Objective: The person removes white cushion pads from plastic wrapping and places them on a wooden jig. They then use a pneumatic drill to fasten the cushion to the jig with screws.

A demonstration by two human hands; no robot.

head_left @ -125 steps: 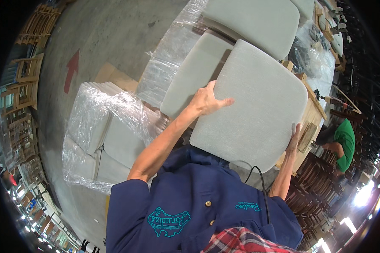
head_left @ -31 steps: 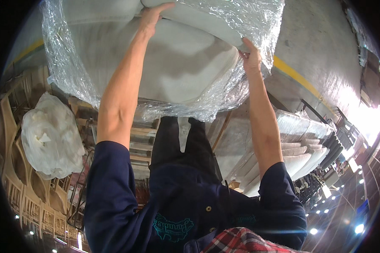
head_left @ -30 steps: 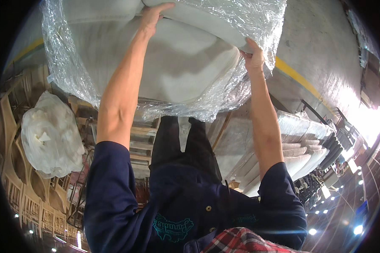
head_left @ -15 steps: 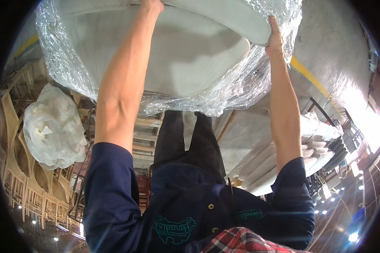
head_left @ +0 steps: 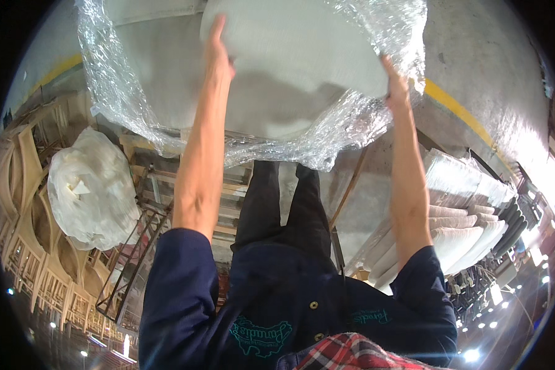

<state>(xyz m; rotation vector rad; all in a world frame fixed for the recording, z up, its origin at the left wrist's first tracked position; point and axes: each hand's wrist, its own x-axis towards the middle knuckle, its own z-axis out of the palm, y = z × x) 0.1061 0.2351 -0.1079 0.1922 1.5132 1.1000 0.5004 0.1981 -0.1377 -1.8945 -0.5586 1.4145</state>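
A light grey upholstered seat cushion [head_left: 296,46] is held between my two hands at the top of the head view. My left hand [head_left: 218,54] grips its left side, thumb stretched along the fabric. On the opposite edge, my right hand [head_left: 396,86] has its thumb on the rim; the other fingers of both hands are mostly hidden. More grey padding [head_left: 157,71] lies beneath and to the left. Crinkled clear plastic wrap [head_left: 114,77] spreads around and under the cushions, its near edge hanging toward my legs.
A white bundle of plastic sheeting [head_left: 92,188] sits at left, beside stacked bare wooden chair frames [head_left: 28,166]. Several grey cushions [head_left: 456,237] are piled at right. A yellow line [head_left: 459,114] crosses the concrete floor. A dark metal frame [head_left: 126,271] stands near my left arm.
The held cushion has come down toward me and now covers more of the padding beneath. Both hands have moved lower in view, the left one also slightly right.
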